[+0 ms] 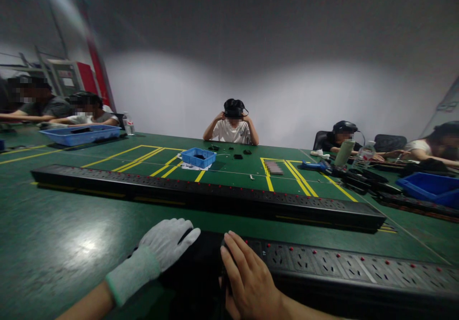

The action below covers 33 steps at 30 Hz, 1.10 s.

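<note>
Close in front of me lies a long black power strip (355,267) with rows of sockets and small red parts along its top. My right hand (249,279), bare, is closed over its left part, fingers bent across the top and front. What lies under the palm is hidden. My left hand (167,243) wears a pale knit glove with a green cuff. Its fingers are stretched out and the thumb is apart, resting on or just over a dark surface left of the sockets. Farther out, a second black power strip (201,193) lies across the table, touched by neither hand.
A small blue bin (198,157) stands on the green table (89,234) beyond the far strip. Another blue tray (82,134) sits at the left, and a deeper blue bin (430,186) at the right among black parts and bottles. Several people sit around the table.
</note>
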{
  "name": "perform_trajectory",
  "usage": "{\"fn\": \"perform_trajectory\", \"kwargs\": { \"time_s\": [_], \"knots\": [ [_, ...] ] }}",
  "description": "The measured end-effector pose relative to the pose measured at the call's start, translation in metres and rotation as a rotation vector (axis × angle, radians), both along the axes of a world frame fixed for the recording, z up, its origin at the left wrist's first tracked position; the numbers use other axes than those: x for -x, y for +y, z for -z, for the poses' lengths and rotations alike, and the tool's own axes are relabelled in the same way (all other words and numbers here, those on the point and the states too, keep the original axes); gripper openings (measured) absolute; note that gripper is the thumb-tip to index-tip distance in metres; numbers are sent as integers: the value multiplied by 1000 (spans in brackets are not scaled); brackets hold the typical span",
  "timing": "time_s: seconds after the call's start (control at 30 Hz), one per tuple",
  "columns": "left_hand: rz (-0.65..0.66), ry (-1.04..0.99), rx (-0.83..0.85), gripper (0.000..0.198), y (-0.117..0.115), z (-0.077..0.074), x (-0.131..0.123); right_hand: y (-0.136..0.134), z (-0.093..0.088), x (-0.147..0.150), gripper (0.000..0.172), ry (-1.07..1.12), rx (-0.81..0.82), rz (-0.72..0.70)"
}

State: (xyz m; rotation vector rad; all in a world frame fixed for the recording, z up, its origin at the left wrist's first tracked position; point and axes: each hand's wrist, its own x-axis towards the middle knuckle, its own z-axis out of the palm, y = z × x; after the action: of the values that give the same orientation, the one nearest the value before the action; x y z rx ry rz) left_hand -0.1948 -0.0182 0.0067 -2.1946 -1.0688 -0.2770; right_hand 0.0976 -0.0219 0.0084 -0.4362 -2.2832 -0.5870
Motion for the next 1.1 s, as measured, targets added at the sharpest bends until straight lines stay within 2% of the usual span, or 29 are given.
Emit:
{"fn": "perform_trajectory", "kwargs": {
  "time_s": [0.17, 0.43, 0.7, 1.1],
  "knots": [
    [5, 23, -9, 37, -1, -2, -2, 0, -2, 0, 58, -1, -9, -8],
    [2, 37, -26, 40, 2, 3, 0, 2, 0, 0, 57, 7, -10, -9],
    [2, 24, -19, 33, -2, -7, -5, 1, -1, -1, 57, -7, -13, -3],
    [2, 25, -22, 39, -1, -3, -2, 1, 2, 0, 60, 1, -1, -4]
  ]
}}
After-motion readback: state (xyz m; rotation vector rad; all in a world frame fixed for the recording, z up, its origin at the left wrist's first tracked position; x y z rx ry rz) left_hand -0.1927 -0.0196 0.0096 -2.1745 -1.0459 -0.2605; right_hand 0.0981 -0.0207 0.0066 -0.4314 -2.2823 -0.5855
